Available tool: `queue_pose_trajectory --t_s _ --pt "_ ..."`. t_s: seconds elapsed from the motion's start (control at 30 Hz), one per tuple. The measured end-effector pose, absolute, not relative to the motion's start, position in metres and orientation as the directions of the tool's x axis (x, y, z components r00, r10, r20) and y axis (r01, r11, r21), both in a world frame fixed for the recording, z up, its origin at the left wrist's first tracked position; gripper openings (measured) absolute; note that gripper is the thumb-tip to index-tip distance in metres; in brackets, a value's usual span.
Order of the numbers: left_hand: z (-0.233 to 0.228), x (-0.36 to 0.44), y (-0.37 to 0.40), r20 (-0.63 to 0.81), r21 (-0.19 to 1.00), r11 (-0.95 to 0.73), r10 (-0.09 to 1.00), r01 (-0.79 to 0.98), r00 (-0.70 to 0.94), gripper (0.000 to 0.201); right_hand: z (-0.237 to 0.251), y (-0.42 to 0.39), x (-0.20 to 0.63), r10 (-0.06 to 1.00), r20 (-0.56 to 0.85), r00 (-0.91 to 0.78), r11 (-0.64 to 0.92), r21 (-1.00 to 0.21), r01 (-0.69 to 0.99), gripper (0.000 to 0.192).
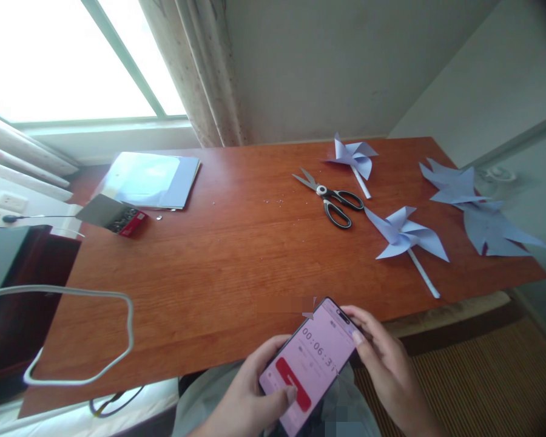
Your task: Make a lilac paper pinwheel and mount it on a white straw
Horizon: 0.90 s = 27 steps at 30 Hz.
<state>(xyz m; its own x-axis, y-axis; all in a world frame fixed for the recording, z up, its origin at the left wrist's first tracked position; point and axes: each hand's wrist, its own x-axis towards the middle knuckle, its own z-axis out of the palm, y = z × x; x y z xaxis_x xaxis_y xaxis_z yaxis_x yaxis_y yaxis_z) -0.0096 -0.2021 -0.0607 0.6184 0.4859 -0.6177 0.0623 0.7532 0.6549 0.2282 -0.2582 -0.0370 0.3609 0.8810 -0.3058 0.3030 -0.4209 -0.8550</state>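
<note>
A smartphone (pixel 312 364) is held over my lap at the table's front edge, its pink screen showing a timer and a red button. My left hand (pixel 250 385) grips its lower left side, with the thumb on the red button. My right hand (pixel 384 358) pinches the upper right edge between thumb and fingers. Beyond the phone, to the right, lie two paper pinwheels on white sticks, a nearer pinwheel (pixel 404 233) and a farther pinwheel (pixel 355 158). Left of them, scissors (pixel 325 194) with black handles rest with blades apart.
Folded paper pieces (pixel 457 185) without visible sticks lie at the table's right end. A stack of paper (pixel 152 179) and a small open red-and-grey box (pixel 127 221) are at the far left. A white cable (pixel 130 328) loops over the wooden table's (pixel 186 291) left end.
</note>
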Motion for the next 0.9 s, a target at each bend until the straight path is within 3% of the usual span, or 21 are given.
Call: queue_pose_trajectory --t_s 0.9 --pt "-0.0589 -0.0115 -0.2017 -0.695 0.571 0.810 0.390 0.134 0.605 0.082 -0.0387 -0.2588 0.2292 0.893 -0.268 0.362 -0.397 -0.847 0.353 0.033"
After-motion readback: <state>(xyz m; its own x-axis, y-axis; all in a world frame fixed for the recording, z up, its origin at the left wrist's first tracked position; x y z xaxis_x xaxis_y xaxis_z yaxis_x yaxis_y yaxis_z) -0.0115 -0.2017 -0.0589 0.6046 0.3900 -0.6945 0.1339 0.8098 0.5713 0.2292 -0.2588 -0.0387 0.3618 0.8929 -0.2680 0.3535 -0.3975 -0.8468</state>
